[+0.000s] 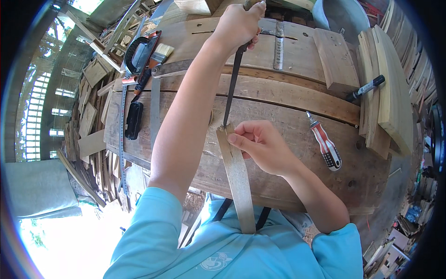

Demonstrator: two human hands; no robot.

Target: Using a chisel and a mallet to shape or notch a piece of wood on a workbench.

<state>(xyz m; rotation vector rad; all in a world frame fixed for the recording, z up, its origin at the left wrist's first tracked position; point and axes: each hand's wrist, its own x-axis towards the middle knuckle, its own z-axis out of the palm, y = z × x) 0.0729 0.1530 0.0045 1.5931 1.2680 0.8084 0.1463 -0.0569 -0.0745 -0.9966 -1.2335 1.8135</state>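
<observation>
The left hand [239,23] is raised far out in front, its fingers curled into a closed fist with the knuckles turned away; its bare forearm runs long and nearly straight back to a light blue sleeve. The right hand [260,142] sits lower and nearer the body, fingers bent inward and thumb pressed down, wrist flexed, forearm angling back toward the right shoulder.

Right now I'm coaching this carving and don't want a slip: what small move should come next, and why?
Probably press the chisel down a little, with control. Its tip already sits on the top end of the wooden strip, the left hand grips the handle from above, and the right hand pins the strip on the bench, fingers close beside the tip, so a gentle push seems safest.
</observation>
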